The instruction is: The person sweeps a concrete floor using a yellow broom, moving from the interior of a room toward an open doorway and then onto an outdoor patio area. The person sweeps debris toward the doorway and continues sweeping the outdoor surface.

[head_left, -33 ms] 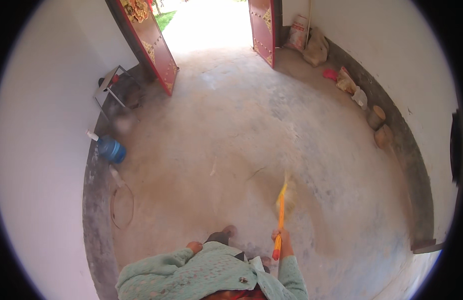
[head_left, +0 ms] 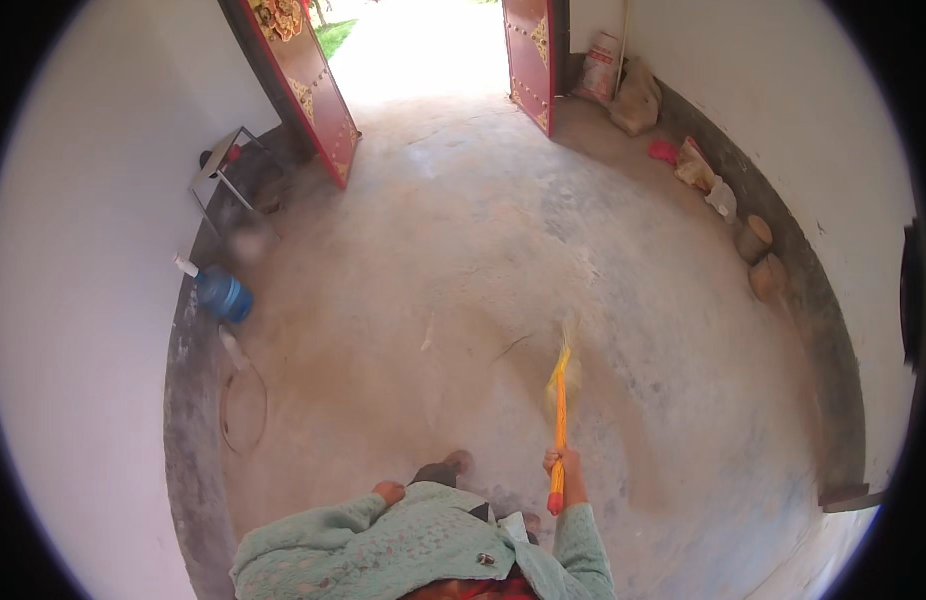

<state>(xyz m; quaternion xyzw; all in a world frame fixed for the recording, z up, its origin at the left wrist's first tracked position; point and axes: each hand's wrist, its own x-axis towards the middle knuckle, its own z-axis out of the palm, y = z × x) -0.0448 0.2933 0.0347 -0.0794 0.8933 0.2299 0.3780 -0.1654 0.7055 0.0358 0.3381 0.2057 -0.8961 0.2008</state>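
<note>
My right hand is closed around the orange handle of a broom. The handle's red end sticks out behind the hand, toward me. The pale straw-coloured bristles point away from me over the concrete floor and are slightly blurred. My left hand rests low in front of me, beside my bent dark-clad leg, its fingers curled in and nothing visible in them. Pale green knit sleeves cover both forearms.
Red double doors stand open ahead. Along the left wall are a small stool, a blue water jug and a thin hoop-like loop. Sacks, bags and round wooden blocks line the right wall.
The broom and my right hand have moved slightly forward, and the bristle tips have shifted a little left. My left hand stays in place.
</note>
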